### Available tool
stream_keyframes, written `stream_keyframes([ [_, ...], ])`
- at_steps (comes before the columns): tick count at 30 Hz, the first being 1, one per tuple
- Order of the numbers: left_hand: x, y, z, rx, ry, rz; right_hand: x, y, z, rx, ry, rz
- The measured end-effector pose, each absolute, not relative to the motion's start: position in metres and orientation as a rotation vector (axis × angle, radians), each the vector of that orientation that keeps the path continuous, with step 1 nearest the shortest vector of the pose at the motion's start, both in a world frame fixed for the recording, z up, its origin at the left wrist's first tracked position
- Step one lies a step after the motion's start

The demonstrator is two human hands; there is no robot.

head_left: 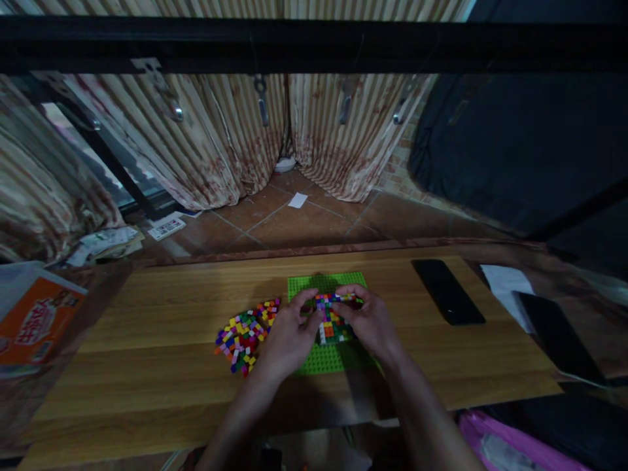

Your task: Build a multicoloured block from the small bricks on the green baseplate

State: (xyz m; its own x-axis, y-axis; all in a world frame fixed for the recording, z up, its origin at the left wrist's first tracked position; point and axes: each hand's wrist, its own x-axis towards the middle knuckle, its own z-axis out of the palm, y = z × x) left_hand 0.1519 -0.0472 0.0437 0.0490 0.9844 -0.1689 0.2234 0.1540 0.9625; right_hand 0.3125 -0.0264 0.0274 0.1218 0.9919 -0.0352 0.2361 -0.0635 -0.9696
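A green studded baseplate [326,361] lies on the wooden table, with a block of small multicoloured toy bricks [330,329] built up on its middle. At the left side of this block is my left hand [293,333], its thumb and fingers bent close together at the bricks. My right hand [369,320] reaches over the block's right and far edge, thumb and index finger nearly meeting there. Whatever lies between the fingertips of either hand is too small to make out. Left of the baseplate spreads a loose pile of coloured bricks [241,339], partly behind my left hand.
A black phone-like slab [447,291] rests on the table [147,353] at the right. Beyond the table's right edge are white paper [507,281] and a dark flat panel [559,337]. An orange-and-white box [42,320] stands at the left. A black bar [314,49] crosses above.
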Motion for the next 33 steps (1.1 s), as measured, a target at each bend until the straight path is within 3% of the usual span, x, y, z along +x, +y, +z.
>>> stream_keyframes([
  [4, 0.147, -0.045, 0.042, 1.232, 1.403, 1.056, 0.318, -0.027, 0.026, -1.469, -1.294, 0.980],
  [11, 0.121, -0.035, 0.045, 1.120, 1.475, 1.390, 0.288, -0.047, 0.043, -1.212, -1.238, 0.478],
  [17, 0.100, -0.032, 0.059, 0.785, 1.453, 1.683, 0.234, -0.076, 0.047, -0.971, -1.785, 0.578],
  [33, 0.069, -0.044, 0.072, 0.179, 0.991, 1.716, 0.193, -0.048, -0.001, -1.338, -2.050, 0.554],
])
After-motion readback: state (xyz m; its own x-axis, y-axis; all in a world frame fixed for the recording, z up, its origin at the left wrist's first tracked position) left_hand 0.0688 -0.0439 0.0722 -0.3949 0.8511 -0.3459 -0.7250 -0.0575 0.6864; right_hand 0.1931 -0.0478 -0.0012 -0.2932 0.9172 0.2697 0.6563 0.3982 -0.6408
